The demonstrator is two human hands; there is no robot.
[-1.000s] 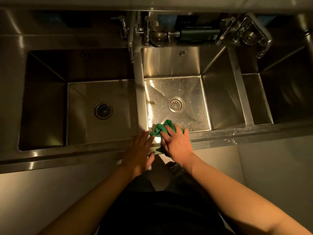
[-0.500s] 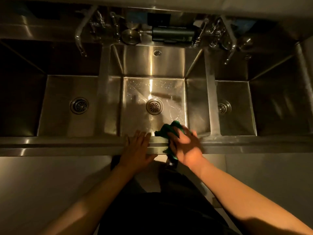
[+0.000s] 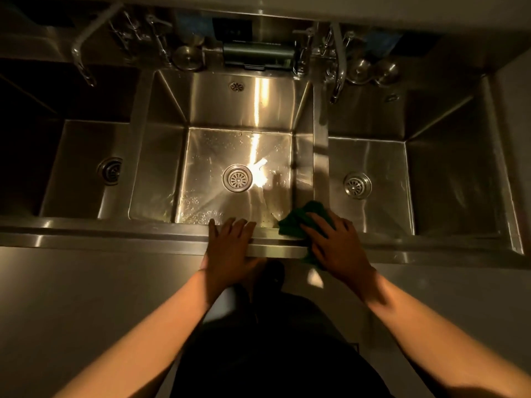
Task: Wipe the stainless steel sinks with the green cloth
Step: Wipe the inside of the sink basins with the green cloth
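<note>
Two bare forearms reach up from the bottom of the frame to the stainless steel front rim [image 3: 115, 235] of the three-basin sink. The left hand [image 3: 230, 245] lies palm down on that rim at the centre of the frame, its fingers straight and close together, the tips reaching over the edge toward the middle basin. The right hand [image 3: 337, 245], just right of centre, lies flat on the crumpled dark green cloth [image 3: 296, 224], its fingers spread and pressing down rather than pinching. The cloth sits on the rim where the steel divider [image 3: 320, 156] between the middle and right basins meets it, and part of it hangs over the front edge beside the hand.

Beyond the hands, the middle square steel basin [image 3: 244, 107] has water droplets scattered on its floor around a round slotted drain [image 3: 237, 178]. The right basin [image 3: 448, 173] shows its own round drain [image 3: 357, 185]. The left basin [image 3: 83, 156] is dim, with a drain [image 3: 110, 170] on its floor.

Along the back ledge at the top of the frame stand a dark rectangular box [image 3: 258, 56], a curved steel tap [image 3: 83, 57] at upper left and another tap [image 3: 339, 73] at upper right.
</note>
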